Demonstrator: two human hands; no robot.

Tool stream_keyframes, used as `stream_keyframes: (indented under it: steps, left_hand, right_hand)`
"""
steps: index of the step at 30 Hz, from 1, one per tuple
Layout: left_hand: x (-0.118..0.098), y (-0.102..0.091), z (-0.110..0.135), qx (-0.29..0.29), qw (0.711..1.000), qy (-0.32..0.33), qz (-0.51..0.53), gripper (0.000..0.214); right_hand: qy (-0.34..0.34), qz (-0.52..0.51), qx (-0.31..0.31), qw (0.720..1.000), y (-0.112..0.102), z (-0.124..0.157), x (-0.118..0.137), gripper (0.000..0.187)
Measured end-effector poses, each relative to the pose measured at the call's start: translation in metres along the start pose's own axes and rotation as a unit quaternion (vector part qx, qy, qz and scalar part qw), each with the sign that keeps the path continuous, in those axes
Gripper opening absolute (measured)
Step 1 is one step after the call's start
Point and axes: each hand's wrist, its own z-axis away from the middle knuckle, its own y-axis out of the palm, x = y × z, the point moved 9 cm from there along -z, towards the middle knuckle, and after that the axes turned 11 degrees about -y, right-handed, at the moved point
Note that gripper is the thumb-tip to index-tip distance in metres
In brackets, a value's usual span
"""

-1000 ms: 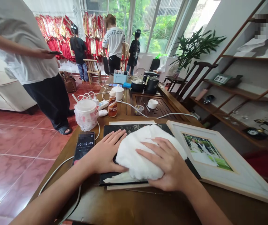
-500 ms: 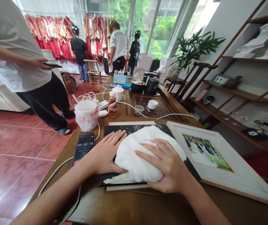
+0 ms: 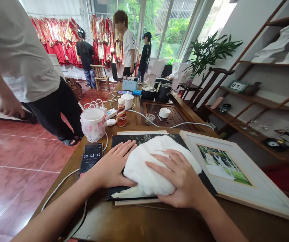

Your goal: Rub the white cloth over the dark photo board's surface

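A fluffy white wad of stuffing (image 3: 144, 168) lies on a black board (image 3: 124, 138) in front of me. My left hand (image 3: 117, 161) is open, with its fingers spread flat on the board and its thumb along the wad's left edge. Over the wad's right side rests my right hand (image 3: 177, 178), fingers spread and slightly curved on the fluff, its thumb at the near edge. A flat pale strip (image 3: 128, 192) pokes out from under the wad toward the near left. The wad's underside is hidden.
A phone (image 3: 91, 159) showing a timer lies left, beside a bag-lined tub (image 3: 92, 122) and a brown bottle (image 3: 121, 114). At right leans a framed photo (image 3: 225, 163). Cables cross the wooden table (image 3: 104, 222). A person in a pale shirt (image 3: 25, 53) stands left; others are behind.
Both my hands and the wad stay in place. The person at left has shifted, with one hand lower. A person at the back has turned and stands more upright.
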Motion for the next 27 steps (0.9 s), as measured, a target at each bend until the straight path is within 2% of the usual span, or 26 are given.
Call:
stream_keyframes:
  steps: [3, 9, 11, 17, 20, 27]
  left_hand:
    - [0.0, 0.002, -0.001, 0.011, 1.0, -0.004, -0.011, 0.109]
    - [-0.001, -0.003, 0.001, -0.001, 1.0, -0.013, 0.002, 0.104]
    - [-0.001, -0.003, 0.001, -0.002, 1.0, -0.012, 0.002, 0.105]
    - [0.0, 0.001, 0.0, 0.008, 1.0, -0.007, -0.015, 0.107]
    - [0.0, 0.002, -0.001, 0.018, 1.0, -0.008, -0.023, 0.11]
    - [0.0, -0.002, 0.001, 0.002, 1.0, -0.016, -0.007, 0.106]
  right_hand:
    - [-0.013, -0.017, -0.001, 1.0, 0.001, -0.003, 0.005, 0.07]
    - [0.042, 0.039, 0.017, 0.998, -0.005, 0.015, -0.028, 0.064]
    - [0.044, 0.048, 0.017, 0.998, -0.006, 0.017, -0.031, 0.065]
    - [-0.007, -0.008, 0.001, 1.0, 0.0, -0.001, 0.0, 0.07]
    - [-0.015, -0.023, -0.004, 1.0, 0.0, -0.003, 0.003, 0.07]
    - [0.043, 0.047, 0.011, 0.998, -0.006, 0.021, -0.037, 0.065]
